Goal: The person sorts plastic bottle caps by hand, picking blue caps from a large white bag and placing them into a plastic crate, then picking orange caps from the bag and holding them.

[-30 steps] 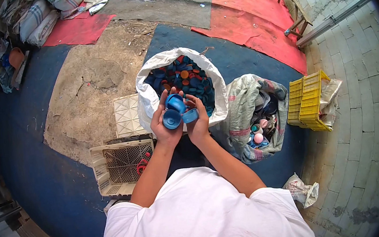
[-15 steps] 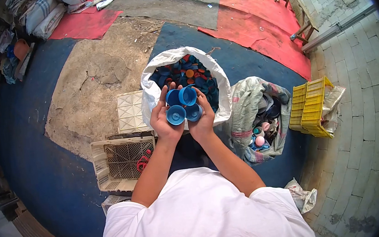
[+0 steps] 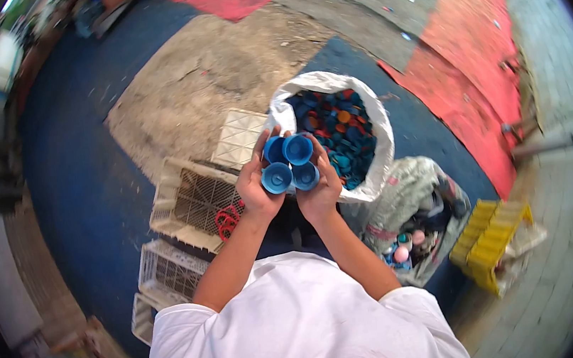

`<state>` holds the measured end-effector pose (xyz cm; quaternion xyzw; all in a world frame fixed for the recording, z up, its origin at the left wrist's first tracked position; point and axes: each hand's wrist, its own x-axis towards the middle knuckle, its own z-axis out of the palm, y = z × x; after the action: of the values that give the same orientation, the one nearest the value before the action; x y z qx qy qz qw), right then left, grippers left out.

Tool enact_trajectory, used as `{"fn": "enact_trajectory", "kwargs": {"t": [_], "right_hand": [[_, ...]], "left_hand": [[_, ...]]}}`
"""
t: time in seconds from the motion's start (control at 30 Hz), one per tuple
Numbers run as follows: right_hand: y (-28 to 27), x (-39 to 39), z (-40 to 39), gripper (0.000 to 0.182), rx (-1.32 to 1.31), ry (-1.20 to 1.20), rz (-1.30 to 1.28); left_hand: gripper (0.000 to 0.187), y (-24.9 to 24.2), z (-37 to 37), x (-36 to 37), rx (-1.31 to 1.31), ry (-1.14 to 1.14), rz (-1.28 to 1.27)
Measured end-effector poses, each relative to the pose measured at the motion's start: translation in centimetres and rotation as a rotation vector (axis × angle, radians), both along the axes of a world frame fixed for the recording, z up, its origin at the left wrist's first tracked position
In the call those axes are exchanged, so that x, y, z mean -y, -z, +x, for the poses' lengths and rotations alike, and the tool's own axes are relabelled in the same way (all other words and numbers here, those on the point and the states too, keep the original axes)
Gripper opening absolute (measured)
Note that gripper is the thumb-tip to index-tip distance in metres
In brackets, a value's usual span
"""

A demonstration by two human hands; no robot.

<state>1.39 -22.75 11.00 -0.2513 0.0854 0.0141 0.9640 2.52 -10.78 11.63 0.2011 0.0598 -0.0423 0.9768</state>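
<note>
Cupped side by side, my left hand [image 3: 256, 191] and my right hand [image 3: 324, 192] hold several blue plastic caps [image 3: 298, 150] between them, hollow sides mostly up. My left fingers curl around the outer edge of the left-hand caps; my right fingers curl along the right-hand ones. Just beyond and to the right is a white woven sack [image 3: 377, 121] with its rim rolled open. It is filled with loose bottle caps [image 3: 338, 130], mostly blue and green with some orange and red.
Left of my arms stand a cream plastic crate [image 3: 167, 194] holding red rings [image 3: 227, 222], and a second crate [image 3: 157, 263]. A pale grid panel [image 3: 242, 138] lies beyond. On the right are a sack of mixed plastics [image 3: 403, 200] and a yellow crate [image 3: 484, 240] near the block wall.
My view has turned left, so the sack, crates and floor sheets shift in the picture. My cupped hands, still holding the caps, have moved from the sack's near edge to its left side.
</note>
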Motion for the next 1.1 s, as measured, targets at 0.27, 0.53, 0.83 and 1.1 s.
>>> {"fn": "enact_trajectory", "kwargs": {"t": [0.27, 0.53, 0.83, 1.1], "right_hand": [[2.4, -3.4, -3.5, 0.064, -0.081, -0.363, 0.069], [0.7, -7.4, -8.9, 0.059, -0.081, -0.680, 0.025], [-0.8, -10.3, -16.4, 0.056, -0.018, -0.875, -0.016], [0.5, -12.9, -30.8, 0.042, -0.010, -1.021, -0.089]], "left_hand": [[0.054, 0.4, -7.5, -1.8, -0.032, -0.440, 0.008], [0.047, -0.2, -15.8, -4.1, -0.115, -0.824, -0.093], [0.045, -1.6, -25.0, -5.6, -0.019, -1.007, -0.143], [0.045, 0.6, -41.0, -6.9, -0.018, -1.121, -0.196]]}}
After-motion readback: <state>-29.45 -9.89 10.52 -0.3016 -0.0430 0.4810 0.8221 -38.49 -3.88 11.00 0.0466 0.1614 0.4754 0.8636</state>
